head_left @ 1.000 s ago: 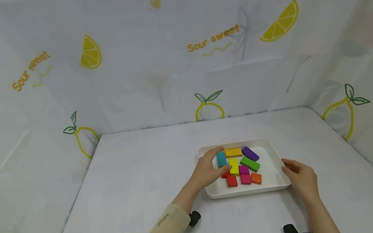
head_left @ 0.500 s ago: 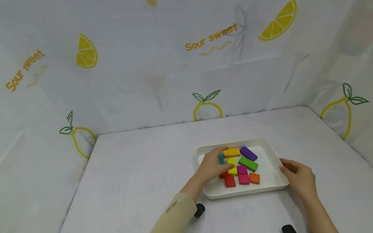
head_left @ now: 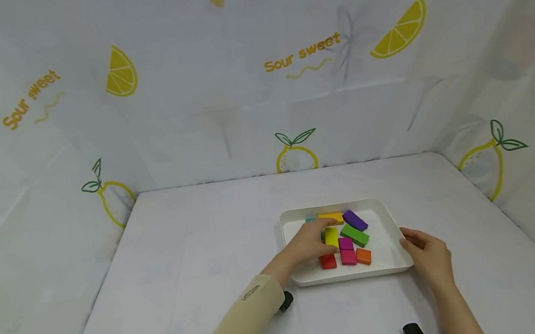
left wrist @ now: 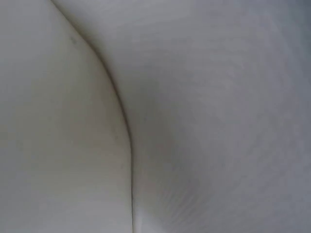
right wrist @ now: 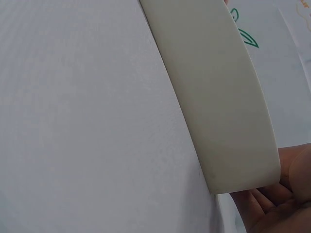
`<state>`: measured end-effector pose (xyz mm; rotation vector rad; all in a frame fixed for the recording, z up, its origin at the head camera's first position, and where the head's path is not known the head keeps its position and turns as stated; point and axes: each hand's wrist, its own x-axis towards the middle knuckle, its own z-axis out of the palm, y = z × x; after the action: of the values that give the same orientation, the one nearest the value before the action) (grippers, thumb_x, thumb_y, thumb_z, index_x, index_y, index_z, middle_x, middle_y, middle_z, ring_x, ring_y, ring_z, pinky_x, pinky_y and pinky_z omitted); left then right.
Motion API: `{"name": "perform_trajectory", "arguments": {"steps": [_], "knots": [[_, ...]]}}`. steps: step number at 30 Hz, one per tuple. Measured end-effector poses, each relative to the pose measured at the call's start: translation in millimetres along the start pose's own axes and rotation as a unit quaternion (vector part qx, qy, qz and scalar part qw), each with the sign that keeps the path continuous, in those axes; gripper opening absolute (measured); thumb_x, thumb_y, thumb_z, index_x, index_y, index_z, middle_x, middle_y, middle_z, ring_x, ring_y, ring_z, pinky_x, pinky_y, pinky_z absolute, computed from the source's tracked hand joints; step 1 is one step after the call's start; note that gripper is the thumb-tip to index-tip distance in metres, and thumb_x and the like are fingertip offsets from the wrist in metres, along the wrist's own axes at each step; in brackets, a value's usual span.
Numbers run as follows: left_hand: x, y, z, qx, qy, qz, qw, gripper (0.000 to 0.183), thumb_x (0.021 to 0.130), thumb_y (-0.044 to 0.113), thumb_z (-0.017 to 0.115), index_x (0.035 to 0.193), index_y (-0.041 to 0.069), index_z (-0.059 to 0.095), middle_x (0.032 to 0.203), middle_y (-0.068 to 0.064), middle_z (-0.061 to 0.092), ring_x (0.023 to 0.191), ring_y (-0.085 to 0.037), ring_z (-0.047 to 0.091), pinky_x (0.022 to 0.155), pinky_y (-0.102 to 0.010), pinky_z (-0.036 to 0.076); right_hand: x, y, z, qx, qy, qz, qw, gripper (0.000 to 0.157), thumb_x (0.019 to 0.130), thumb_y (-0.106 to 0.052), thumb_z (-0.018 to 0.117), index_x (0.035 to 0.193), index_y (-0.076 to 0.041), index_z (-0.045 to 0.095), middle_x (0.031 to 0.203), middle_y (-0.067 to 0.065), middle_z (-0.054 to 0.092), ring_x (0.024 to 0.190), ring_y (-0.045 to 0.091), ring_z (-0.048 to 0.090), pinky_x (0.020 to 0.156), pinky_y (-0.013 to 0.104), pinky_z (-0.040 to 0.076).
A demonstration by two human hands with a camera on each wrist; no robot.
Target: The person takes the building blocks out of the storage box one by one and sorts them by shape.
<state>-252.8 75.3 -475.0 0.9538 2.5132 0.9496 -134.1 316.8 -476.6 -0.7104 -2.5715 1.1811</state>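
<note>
A white tray (head_left: 386,241) lies on the table with several coloured blocks in it. My left hand (head_left: 307,242) reaches over its left side, thumb and fingers curved about a yellow block (head_left: 331,235); I cannot tell if they grip it. A teal block (head_left: 311,219) and a red one are mostly hidden by that hand. At the tray's right rim my right hand (head_left: 433,259) pinches the edge; in the right wrist view the fingers (right wrist: 262,204) reach under the tray's corner. Only a pale curved wall and white cloth show in the left wrist view.
In the tray also lie an amber block (head_left: 332,219), a purple block (head_left: 355,220), a green block (head_left: 355,235), pink blocks (head_left: 348,257), an orange block (head_left: 364,256) and a red block (head_left: 328,262). White lemon-print cloth (head_left: 194,86) hangs behind.
My left hand has moved right and slightly nearer, from the teal block to around the yellow block. The head view has shifted slightly; the right hand stays at the tray's edge.
</note>
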Motion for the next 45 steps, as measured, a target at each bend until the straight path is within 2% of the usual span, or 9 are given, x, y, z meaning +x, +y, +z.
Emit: {"name": "perform_trajectory", "arguments": {"steps": [4, 10, 15, 18, 21, 32, 36, 39, 45], "knots": [[1.8, -0.5, 0.5, 0.017, -0.005, 0.006, 0.9998, 0.063, 0.085, 0.026, 0.077, 0.142, 0.018, 0.052, 0.143, 0.000, 0.058, 0.129, -0.016, 0.055, 0.113, -0.030, 0.046, 0.1, -0.6, 1.0, 0.006, -0.003, -0.003, 1.000, 0.037, 0.095, -0.019, 0.061, 0.130, -0.005, 0.064, 0.124, 0.021, 0.068, 0.075, -0.028, 0.038, 0.066, -0.002, 0.037], [6.9, 0.6, 2.4, 0.024, -0.010, 0.002, 0.9997, 0.063, 0.085, 0.028, 0.077, 0.142, 0.022, 0.052, 0.144, 0.003, 0.057, 0.132, -0.015, 0.054, 0.114, -0.029, 0.044, 0.9, -1.0, -0.2, -0.002, -0.004, -0.009, 1.000, 0.037, 0.095, -0.019, 0.061, 0.130, -0.006, 0.064, 0.124, 0.021, 0.069, 0.079, -0.024, 0.040, 0.066, -0.001, 0.038], [9.7, 2.7, 1.5, 0.022, -0.005, 0.002, 0.9998, 0.064, 0.084, 0.027, 0.078, 0.142, 0.021, 0.052, 0.143, 0.002, 0.058, 0.131, -0.015, 0.055, 0.114, -0.029, 0.044, 3.9, -0.6, -1.8, -0.009, -0.001, -0.015, 1.000, 0.037, 0.096, -0.020, 0.061, 0.130, -0.006, 0.064, 0.124, 0.021, 0.069, 0.099, 0.011, 0.068, 0.066, -0.003, 0.036], [10.5, 3.7, 0.8, 0.026, -0.005, 0.001, 0.9997, 0.064, 0.085, 0.026, 0.078, 0.143, 0.020, 0.052, 0.144, 0.002, 0.057, 0.132, -0.015, 0.054, 0.115, -0.029, 0.043, 5.4, -0.4, -2.2, 0.001, -0.004, -0.014, 1.000, 0.038, 0.097, -0.020, 0.060, 0.131, -0.005, 0.063, 0.125, 0.022, 0.068, 0.117, 0.035, 0.065, 0.065, -0.004, 0.036], [11.0, 4.5, 0.7, 0.022, -0.010, 0.001, 0.9997, 0.065, 0.085, 0.025, 0.077, 0.144, 0.019, 0.051, 0.146, 0.002, 0.056, 0.133, -0.015, 0.053, 0.116, -0.029, 0.042, 5.6, -0.3, -2.6, 0.006, -0.006, -0.008, 1.000, 0.038, 0.097, -0.021, 0.060, 0.132, -0.006, 0.062, 0.127, 0.022, 0.067, 0.121, 0.037, 0.062, 0.065, -0.004, 0.034], [11.0, 4.4, 2.4, 0.015, -0.016, -0.005, 0.9997, 0.065, 0.084, 0.022, 0.078, 0.143, 0.019, 0.052, 0.145, 0.001, 0.056, 0.132, -0.016, 0.053, 0.116, -0.030, 0.042, 2.3, 2.8, -2.2, 0.012, -0.004, 0.000, 1.000, 0.039, 0.098, -0.024, 0.059, 0.132, -0.005, 0.063, 0.127, 0.022, 0.066, 0.119, 0.035, 0.063, 0.065, -0.002, 0.037], [11.4, 3.6, 2.4, 0.021, -0.015, -0.003, 0.9997, 0.065, 0.084, 0.022, 0.078, 0.143, 0.018, 0.052, 0.144, 0.000, 0.057, 0.130, -0.015, 0.054, 0.116, -0.028, 0.042, 1.9, 2.8, -1.6, 0.013, 0.004, 0.003, 1.000, 0.038, 0.097, -0.024, 0.061, 0.130, -0.006, 0.064, 0.126, 0.021, 0.067, 0.089, -0.006, 0.063, 0.065, -0.001, 0.038], [11.6, 2.7, 3.5, 0.021, -0.013, -0.009, 0.9997, 0.064, 0.084, 0.022, 0.079, 0.143, 0.018, 0.052, 0.144, 0.001, 0.057, 0.129, -0.014, 0.054, 0.116, -0.028, 0.043, 1.2, 3.4, -0.4, 0.013, 0.008, 0.010, 1.000, 0.038, 0.097, -0.025, 0.060, 0.130, -0.007, 0.064, 0.126, 0.020, 0.068, 0.084, -0.016, 0.053, 0.066, -0.001, 0.038], [10.7, 1.3, 6.6, 0.014, -0.012, -0.019, 0.9996, 0.063, 0.085, 0.020, 0.078, 0.143, 0.017, 0.052, 0.145, 0.000, 0.056, 0.132, -0.015, 0.053, 0.117, -0.030, 0.042, -1.0, 3.9, 5.7, 0.014, 0.029, 0.025, 0.999, 0.036, 0.097, -0.026, 0.060, 0.127, -0.008, 0.067, 0.123, 0.019, 0.069, 0.093, 0.002, 0.063, 0.065, 0.000, 0.037]]}}
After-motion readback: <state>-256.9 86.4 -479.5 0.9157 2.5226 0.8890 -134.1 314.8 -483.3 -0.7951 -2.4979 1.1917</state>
